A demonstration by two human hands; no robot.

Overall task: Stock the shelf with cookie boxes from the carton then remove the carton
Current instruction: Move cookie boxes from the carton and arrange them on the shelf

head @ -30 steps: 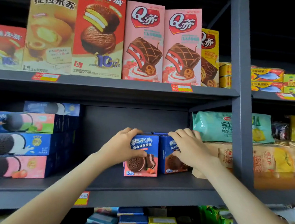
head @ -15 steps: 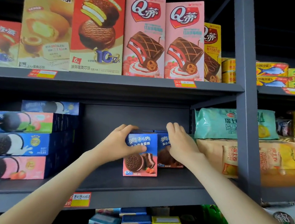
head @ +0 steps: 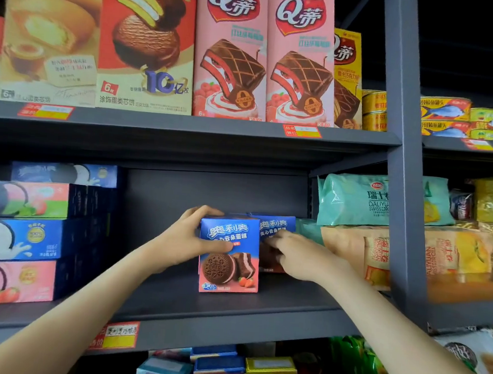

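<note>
L hand [head: 188, 238]: wrapped round front box [head: 230, 254] from its left side, thumb across the face, fingers over top edge.
R hand [head: 301, 258]: blurred, lying on back box [head: 277, 234]; fingers loosely spread, grip can't tell.
Boxes: both upright on mid shelf [head: 199, 305], touching, back box just right & behind.
Stack [head: 23, 242]: flat cookie boxes at shelf's left, well apart.
Carton: not in view.

open shelf [head: 170, 296] left of cookie boxes [head: 229, 254]

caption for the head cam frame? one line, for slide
Left hand grips an upright cookie box on the grey shelf; right hand covers a second box.
</note>
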